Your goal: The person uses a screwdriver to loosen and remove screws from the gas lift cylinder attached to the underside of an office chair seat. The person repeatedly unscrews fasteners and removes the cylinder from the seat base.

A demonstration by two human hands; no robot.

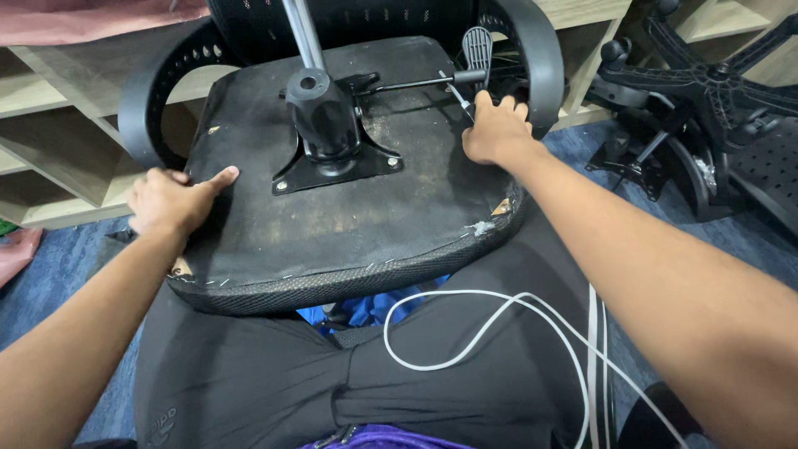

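black seat underside (pixel 349 224), white cable (pixel 465 312), blue carpet (pixel 50 283)

One camera only, worn on the person's head, looking steeply down and forward over their lap. It sits close to the upturned chair seat (pixel 349 208), with shelves (pixel 50 108) beyond it.

Your left hand (pixel 170 202) rests on the left edge of the upturned seat underside (pixel 349 224), with open fabric between it and the black mounting plate (pixel 332 162), whose column (pixel 303 33) rises mid-seat and blocks a straight crossing. Your right hand (pixel 496 129) is hemmed in by the lever rod (pixel 416 83), its paddle (pixel 477 46) and the right armrest loop (pixel 540 58). The near seat edge is open, though a white cable (pixel 465 316) lies over your lap below.
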